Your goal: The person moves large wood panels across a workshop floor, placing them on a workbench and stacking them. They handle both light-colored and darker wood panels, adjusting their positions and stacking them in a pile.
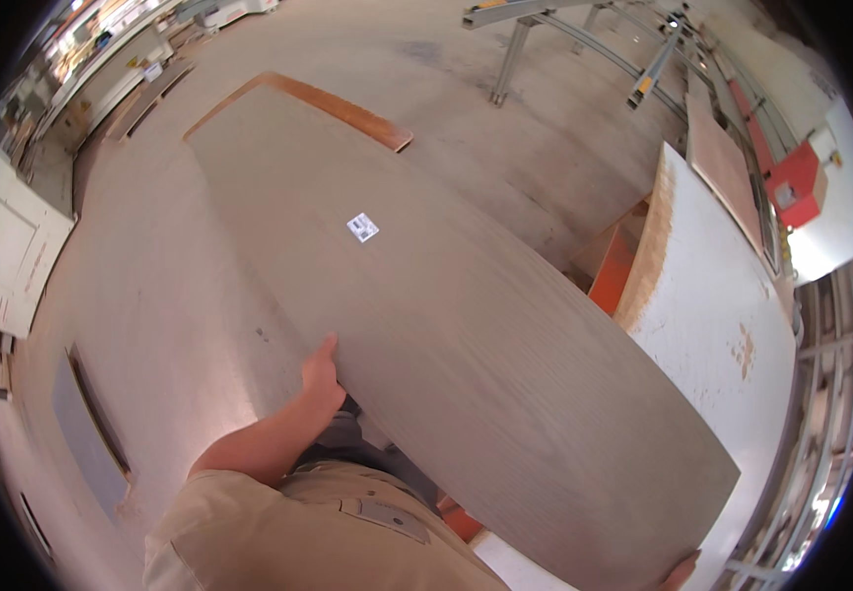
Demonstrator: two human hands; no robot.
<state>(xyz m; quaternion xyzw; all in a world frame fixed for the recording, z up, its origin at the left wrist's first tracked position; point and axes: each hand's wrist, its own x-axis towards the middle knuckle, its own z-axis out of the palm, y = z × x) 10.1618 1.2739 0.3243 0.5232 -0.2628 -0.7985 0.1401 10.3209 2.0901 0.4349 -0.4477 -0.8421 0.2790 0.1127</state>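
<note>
1. The left hand (pixel 322 374) grips the big grey-brown board (pixel 446 315) by its long edge
2. The right hand (pixel 682 571) is at the near end, mostly hidden, so I cannot tell its grip
3. The board slants partly over the white bench (pixel 717 325)
4. It looks stiff and maybe heavy, so hold both edges
5. The side rack (pixel 829 348) is too blurry to see inside

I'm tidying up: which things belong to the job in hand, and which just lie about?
Job in hand:
Long panel, left hand gripping, right hand at its edge
White label on it
White board beneath, perhaps

Apparently lying about:
Grey sheet at left
Metal frame, upper right
</note>
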